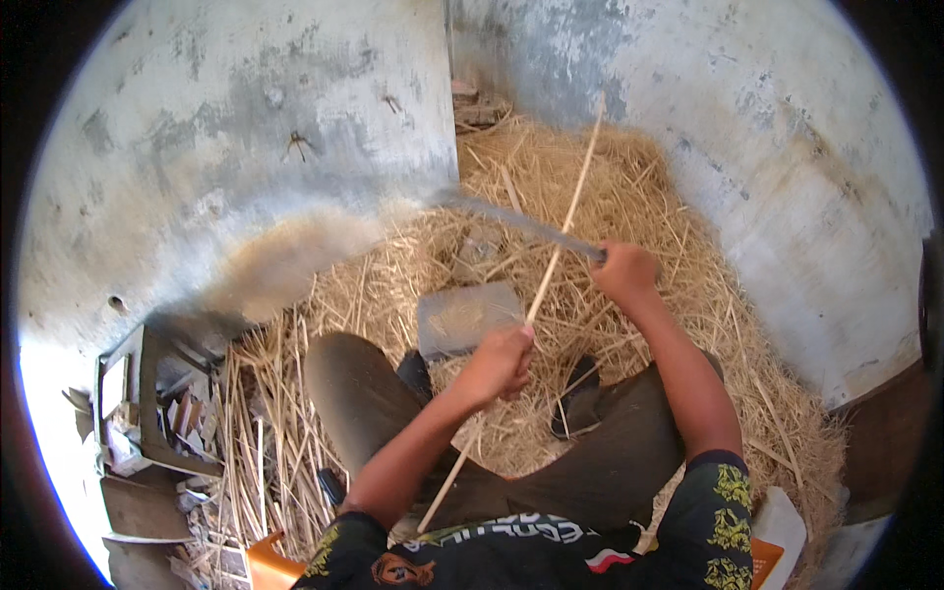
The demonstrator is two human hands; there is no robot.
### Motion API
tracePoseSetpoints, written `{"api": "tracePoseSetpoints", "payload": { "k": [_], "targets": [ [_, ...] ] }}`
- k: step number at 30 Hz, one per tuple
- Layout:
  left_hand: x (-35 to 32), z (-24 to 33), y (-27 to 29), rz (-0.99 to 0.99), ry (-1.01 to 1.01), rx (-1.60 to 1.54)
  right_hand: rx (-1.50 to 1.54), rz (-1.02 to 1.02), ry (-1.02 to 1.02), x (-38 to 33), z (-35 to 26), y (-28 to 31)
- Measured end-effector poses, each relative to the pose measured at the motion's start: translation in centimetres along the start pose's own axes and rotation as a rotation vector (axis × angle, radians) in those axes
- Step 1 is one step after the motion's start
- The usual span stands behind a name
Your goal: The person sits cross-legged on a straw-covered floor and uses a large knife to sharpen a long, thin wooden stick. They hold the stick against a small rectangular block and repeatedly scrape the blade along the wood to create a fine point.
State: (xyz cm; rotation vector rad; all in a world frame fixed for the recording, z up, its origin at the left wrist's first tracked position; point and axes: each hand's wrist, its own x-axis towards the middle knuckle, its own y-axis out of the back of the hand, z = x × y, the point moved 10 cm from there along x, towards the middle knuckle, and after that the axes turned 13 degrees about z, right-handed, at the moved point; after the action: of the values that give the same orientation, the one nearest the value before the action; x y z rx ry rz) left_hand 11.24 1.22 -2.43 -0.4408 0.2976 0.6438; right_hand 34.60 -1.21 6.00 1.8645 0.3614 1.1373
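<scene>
A long, thin, pale bamboo strip (557, 251) is gripped by the left hand (500, 365); a curved blade (519, 222) crossing it above the grey block (465, 318) is clenched in the right hand (623, 270).

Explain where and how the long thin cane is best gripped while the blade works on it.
Grip the cane on its lower half, from the person's left, as the left hand does now. The curved blade in the right hand crosses it higher up, so a low grip stays away from the edge.
</scene>
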Motion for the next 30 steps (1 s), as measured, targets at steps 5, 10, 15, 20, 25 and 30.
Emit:
{"api": "tracePoseSetpoints", "payload": {
  "k": [5,10,15,20,25,30],
  "targets": [
    [-0.8,-0.2,-1.5,-0.1,0.032,0.044,-0.013,0.043,-0.368,1.6,7.6,2.2],
    [0.6,0.3,-0.7,-0.026,-0.13,0.137,0.053,-0.01,-0.291,0.4,4.9,2.5],
    [0.6,4.0,1.8,0.304,-0.69,0.644,0.038,-0.086,-0.001,-2.2,-2.6,2.2],
    [-1.4,5.3,1.8,0.477,-0.805,0.898,0.063,-0.039,0.289,-3.6,-6.4,0.5],
    [-1.4,4.8,2.2,0.531,-0.693,0.978,0.063,0.007,0.316,-1.6,-5.4,-1.5],
    [-1.2,5.1,2.0,0.508,-0.728,0.934,0.045,0.041,0.291,-0.4,-4.2,-0.8]
  ]
}}
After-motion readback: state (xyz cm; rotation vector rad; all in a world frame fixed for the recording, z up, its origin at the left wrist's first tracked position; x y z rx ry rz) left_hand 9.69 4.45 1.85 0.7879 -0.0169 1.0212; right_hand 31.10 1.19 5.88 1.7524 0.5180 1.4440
